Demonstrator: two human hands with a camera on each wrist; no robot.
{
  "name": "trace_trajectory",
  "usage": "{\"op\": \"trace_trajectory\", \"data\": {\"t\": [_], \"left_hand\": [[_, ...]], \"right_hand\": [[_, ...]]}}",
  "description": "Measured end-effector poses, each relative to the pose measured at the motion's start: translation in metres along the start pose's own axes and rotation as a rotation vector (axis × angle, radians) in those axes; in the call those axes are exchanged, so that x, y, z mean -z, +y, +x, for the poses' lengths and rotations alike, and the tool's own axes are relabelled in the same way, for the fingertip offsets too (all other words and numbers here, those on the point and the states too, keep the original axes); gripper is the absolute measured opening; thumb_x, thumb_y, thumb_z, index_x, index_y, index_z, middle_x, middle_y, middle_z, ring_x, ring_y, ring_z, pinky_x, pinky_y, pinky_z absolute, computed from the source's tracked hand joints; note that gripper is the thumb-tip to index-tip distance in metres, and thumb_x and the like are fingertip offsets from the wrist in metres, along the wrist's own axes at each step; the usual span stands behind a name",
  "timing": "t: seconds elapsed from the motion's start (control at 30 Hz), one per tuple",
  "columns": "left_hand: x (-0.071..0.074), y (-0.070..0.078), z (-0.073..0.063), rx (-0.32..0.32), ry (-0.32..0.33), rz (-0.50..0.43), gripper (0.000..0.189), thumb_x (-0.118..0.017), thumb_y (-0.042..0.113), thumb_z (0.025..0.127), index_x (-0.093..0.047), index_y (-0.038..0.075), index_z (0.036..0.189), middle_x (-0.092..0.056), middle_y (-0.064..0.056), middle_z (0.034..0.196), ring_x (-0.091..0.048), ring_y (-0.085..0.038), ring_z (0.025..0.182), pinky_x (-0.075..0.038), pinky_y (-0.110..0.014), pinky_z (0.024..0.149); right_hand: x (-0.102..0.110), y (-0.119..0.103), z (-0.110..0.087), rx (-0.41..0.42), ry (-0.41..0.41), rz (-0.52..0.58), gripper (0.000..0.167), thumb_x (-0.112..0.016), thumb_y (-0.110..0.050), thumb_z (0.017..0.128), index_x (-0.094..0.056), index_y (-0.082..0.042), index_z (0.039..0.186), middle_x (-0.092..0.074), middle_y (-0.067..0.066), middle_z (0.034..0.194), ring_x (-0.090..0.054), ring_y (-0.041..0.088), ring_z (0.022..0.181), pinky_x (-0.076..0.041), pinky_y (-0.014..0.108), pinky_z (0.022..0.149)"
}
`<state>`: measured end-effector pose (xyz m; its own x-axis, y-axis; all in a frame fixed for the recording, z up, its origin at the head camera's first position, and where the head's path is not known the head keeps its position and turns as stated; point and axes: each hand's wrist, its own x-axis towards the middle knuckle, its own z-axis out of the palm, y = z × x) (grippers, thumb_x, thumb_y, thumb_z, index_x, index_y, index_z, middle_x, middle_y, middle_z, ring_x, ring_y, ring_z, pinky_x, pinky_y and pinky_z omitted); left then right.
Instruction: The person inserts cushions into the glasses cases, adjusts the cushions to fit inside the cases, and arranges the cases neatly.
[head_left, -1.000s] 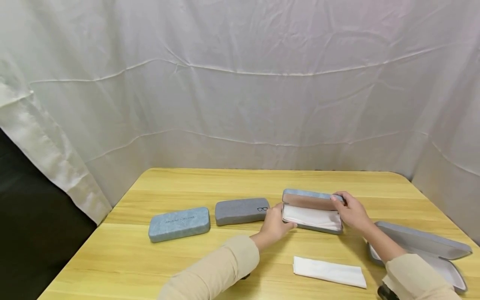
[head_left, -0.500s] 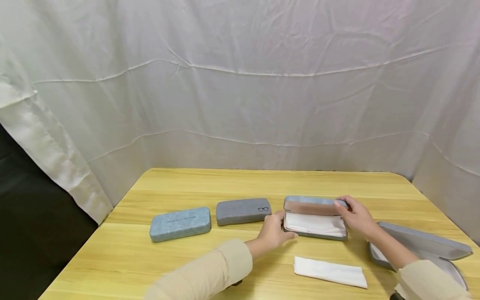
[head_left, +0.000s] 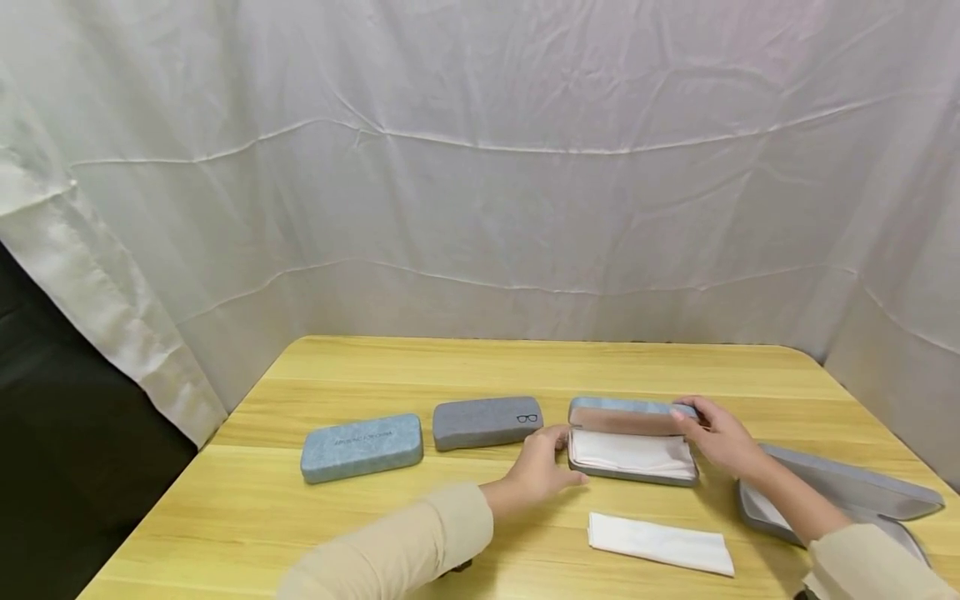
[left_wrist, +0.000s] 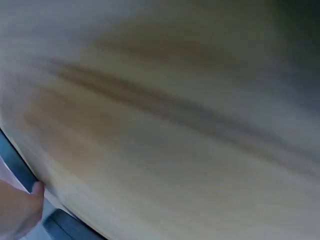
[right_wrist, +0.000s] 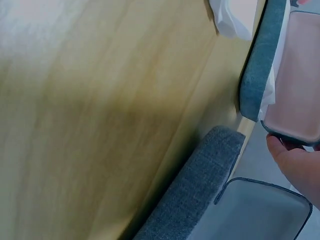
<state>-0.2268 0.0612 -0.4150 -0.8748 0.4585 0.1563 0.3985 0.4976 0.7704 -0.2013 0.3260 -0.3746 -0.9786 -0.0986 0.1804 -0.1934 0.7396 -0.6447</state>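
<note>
A light blue glasses case (head_left: 632, 479) stands with its lid (head_left: 626, 419) raised on the table, a folded white cloth (head_left: 630, 452) lying in its bottom half. My right hand (head_left: 723, 437) pinches the lid's right end, thumb on the inner side; in the right wrist view the pinkish lid lining (right_wrist: 297, 75) shows above that thumb. At the case's left end, my left hand (head_left: 534, 471) has thumb and fingers spread around the corner, with a gap at the palm. Only part of the left hand (left_wrist: 17, 210) shows in the left wrist view, beside the case's edge.
A second folded white cloth (head_left: 660, 543) lies in front of the case. To the right stands an open grey glasses case (head_left: 847, 483), partly behind my right forearm. A closed grey case (head_left: 483, 422) and a closed blue case (head_left: 362, 448) lie to the left on the wooden table (head_left: 225, 517).
The open blue case has come slightly nearer and lower, onto the table, with my right hand still at its lid. My left hand has drawn a little back to the left, its grip loosening.
</note>
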Motion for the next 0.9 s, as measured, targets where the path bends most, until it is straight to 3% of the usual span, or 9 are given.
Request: {"op": "trace_trajectory", "data": {"t": [0.23, 0.5, 0.57, 0.73, 0.83, 0.9], "left_hand": [[0.007, -0.006, 0.009, -0.038, -0.076, 0.064, 0.068, -0.08, 0.023, 0.073, -0.05, -0.004, 0.127, -0.055, -0.009, 0.106, -0.052, -0.017, 0.097, -0.047, -0.021, 0.082], [0.006, -0.011, 0.019, -0.065, -0.101, 0.089, 0.059, -0.081, 0.028, 0.07, -0.058, -0.001, 0.116, -0.051, -0.003, 0.092, -0.045, -0.009, 0.083, -0.042, -0.015, 0.07], [0.007, -0.013, 0.022, -0.074, -0.112, 0.117, 0.054, -0.082, 0.03, 0.069, -0.06, -0.001, 0.107, -0.049, -0.002, 0.085, -0.041, -0.007, 0.078, -0.038, -0.014, 0.066], [0.008, -0.016, 0.03, -0.088, -0.143, 0.159, 0.041, -0.083, 0.031, 0.068, -0.051, 0.007, 0.078, -0.042, 0.001, 0.073, -0.034, -0.006, 0.072, -0.029, -0.015, 0.06], [0.008, -0.016, 0.032, -0.076, -0.157, 0.168, 0.042, -0.083, 0.031, 0.067, -0.051, 0.007, 0.078, -0.042, 0.001, 0.073, -0.034, -0.006, 0.071, -0.03, -0.015, 0.059], [0.008, -0.015, 0.032, -0.059, -0.165, 0.165, 0.043, -0.084, 0.031, 0.067, -0.056, 0.005, 0.086, -0.044, 0.001, 0.076, -0.036, -0.006, 0.072, -0.033, -0.014, 0.061]], "right_hand": [[0.001, 0.003, 0.003, -0.035, -0.029, 0.054, 0.047, -0.039, -0.029, 0.1, -0.044, 0.008, 0.128, -0.057, 0.018, 0.103, -0.048, 0.006, 0.079, -0.045, 0.023, 0.063], [0.002, 0.002, 0.011, -0.084, -0.098, 0.105, 0.05, -0.04, -0.034, 0.1, -0.045, 0.007, 0.128, -0.054, 0.02, 0.112, -0.046, 0.013, 0.085, -0.045, 0.029, 0.068], [0.004, 0.001, 0.013, -0.084, -0.121, 0.106, 0.049, -0.042, -0.033, 0.099, -0.047, 0.007, 0.127, -0.054, 0.021, 0.114, -0.047, 0.014, 0.086, -0.045, 0.03, 0.069], [0.012, -0.001, 0.02, -0.096, -0.22, 0.11, 0.048, -0.044, -0.035, 0.098, -0.049, 0.006, 0.122, -0.054, 0.02, 0.115, -0.05, 0.015, 0.093, -0.047, 0.033, 0.076], [0.018, -0.002, 0.025, -0.089, -0.319, 0.137, 0.043, -0.045, -0.032, 0.098, -0.048, 0.007, 0.116, -0.052, 0.018, 0.109, -0.049, 0.017, 0.093, -0.045, 0.035, 0.079], [0.023, -0.002, 0.029, -0.09, -0.386, 0.156, 0.041, -0.046, -0.03, 0.098, -0.047, 0.008, 0.116, -0.051, 0.016, 0.107, -0.048, 0.019, 0.093, -0.044, 0.037, 0.08]]}}
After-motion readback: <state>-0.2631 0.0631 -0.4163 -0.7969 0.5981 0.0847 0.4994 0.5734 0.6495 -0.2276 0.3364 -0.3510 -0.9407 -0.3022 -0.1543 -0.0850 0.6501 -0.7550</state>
